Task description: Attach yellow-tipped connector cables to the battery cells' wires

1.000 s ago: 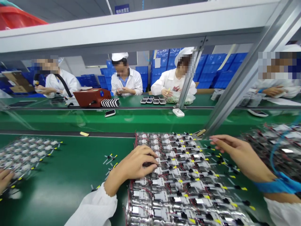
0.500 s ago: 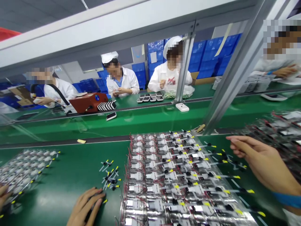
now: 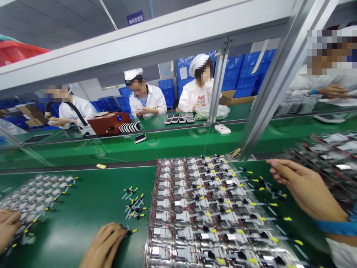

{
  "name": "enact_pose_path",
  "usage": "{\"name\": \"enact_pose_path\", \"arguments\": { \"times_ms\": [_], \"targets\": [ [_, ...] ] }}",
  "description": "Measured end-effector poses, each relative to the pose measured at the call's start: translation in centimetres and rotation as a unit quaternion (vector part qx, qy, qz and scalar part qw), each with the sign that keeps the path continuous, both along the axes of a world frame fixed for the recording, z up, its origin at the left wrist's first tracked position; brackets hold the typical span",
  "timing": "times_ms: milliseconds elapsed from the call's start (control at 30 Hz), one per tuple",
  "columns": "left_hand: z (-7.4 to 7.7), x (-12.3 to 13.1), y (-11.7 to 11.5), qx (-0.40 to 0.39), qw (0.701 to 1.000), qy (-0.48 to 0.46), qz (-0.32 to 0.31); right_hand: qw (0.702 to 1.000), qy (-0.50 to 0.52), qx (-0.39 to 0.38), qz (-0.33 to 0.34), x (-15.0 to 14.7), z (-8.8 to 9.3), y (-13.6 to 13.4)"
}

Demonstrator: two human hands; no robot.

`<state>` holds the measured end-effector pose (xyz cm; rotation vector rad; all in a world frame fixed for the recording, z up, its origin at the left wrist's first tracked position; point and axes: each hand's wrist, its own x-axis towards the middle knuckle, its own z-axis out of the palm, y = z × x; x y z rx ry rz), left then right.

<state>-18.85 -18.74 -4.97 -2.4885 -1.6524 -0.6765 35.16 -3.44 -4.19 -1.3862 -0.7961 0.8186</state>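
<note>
My left hand (image 3: 103,245) rests low on the green bench mat (image 3: 83,197), its fingertips pinching a small black connector with a yellow tip (image 3: 129,232). Just above lies a small pile of similar connectors (image 3: 134,206). To its right spreads a large array of foil-wrapped pouch cells (image 3: 200,212) with red wires and yellow-tipped leads. My right hand (image 3: 301,186) hangs over the array's right corner, fingers curled and holding nothing visible. Another cell array (image 3: 329,160) lies beyond it. At far left, a co-worker's hand (image 3: 8,227) touches a third array (image 3: 36,195).
A metal frame post (image 3: 275,85) rises at right beyond a green conveyor belt (image 3: 111,149). Across the belt, co-workers in white sit at a bench with a red-brown machine (image 3: 108,123). Blue crates (image 3: 240,70) are stacked behind them.
My left hand has moved off the cell array, down and to the left, to the bench mat beside the connector pile. My right hand has drawn back slightly to the right.
</note>
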Motion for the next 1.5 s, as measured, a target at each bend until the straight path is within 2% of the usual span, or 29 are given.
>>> {"name": "enact_pose_path", "arguments": {
  "times_ms": [200, 333, 433, 533, 633, 733, 800, 867, 900, 1000, 1067, 1233, 1333, 1433, 1500],
  "targets": [
    [0.2, 1.7, 0.8, -0.045, 0.999, 0.001, 0.018, 0.997, -0.064, -0.022, 0.039, -0.5, 2.3, -1.5],
    [0.0, 1.4, 0.7, -0.016, 1.000, -0.014, 0.004, 0.991, -0.121, -0.041, 0.046, -0.9, 4.9, -3.4],
    [0.9, 1.6, 1.0, 0.000, 0.998, -0.058, 0.026, 0.976, -0.201, -0.049, 0.075, -1.2, 6.9, -4.7],
    [3.5, 3.2, 2.2, -0.028, 0.992, -0.117, 0.022, 0.945, -0.292, -0.047, 0.140, -2.5, 8.9, -5.8],
    [7.3, 6.3, 4.6, -0.110, 0.981, -0.159, -0.016, 0.892, -0.373, -0.022, 0.256, -5.8, 10.9, -6.8],
    [10.5, 10.2, 7.9, -0.168, 0.964, -0.187, -0.087, 0.823, -0.431, 0.022, 0.369, -10.8, 12.3, -7.3],
    [11.4, 12.7, 10.1, -0.172, 0.952, -0.198, -0.160, 0.793, -0.445, 0.074, 0.410, -14.0, 12.8, -6.8],
    [11.1, 14.5, 11.9, -0.169, 0.935, -0.221, -0.219, 0.774, -0.439, 0.092, 0.447, -16.3, 12.9, -5.6],
    [10.6, 15.2, 12.7, -0.168, 0.927, -0.239, -0.236, 0.776, -0.428, 0.089, 0.455, -17.0, 12.8, -4.9],
    [8.9, 16.2, 13.9, -0.164, 0.907, -0.303, -0.242, 0.801, -0.390, 0.056, 0.452, -17.5, 11.9, -2.7],
    [7.8, 16.3, 14.1, -0.158, 0.900, -0.328, -0.238, 0.802, -0.384, 0.037, 0.455, -17.0, 11.0, -1.7],
    [6.3, 16.2, 14.2, -0.165, 0.897, -0.327, -0.247, 0.760, -0.412, 0.053, 0.499, -16.3, 9.6, -0.8],
    [5.4, 15.6, 14.9, -0.136, 0.925, -0.272, -0.226, 0.769, -0.417, 0.049, 0.482, -16.4, 9.0, -0.1],
    [4.6, 14.9, 15.6, -0.101, 0.960, -0.132, -0.224, 0.782, -0.451, 0.021, 0.430, -16.2, 8.3, 0.8],
    [4.2, 14.7, 16.0, -0.101, 0.965, -0.041, -0.238, 0.774, -0.480, 0.017, 0.411, -16.0, 7.8, 1.3]
  ]
}}
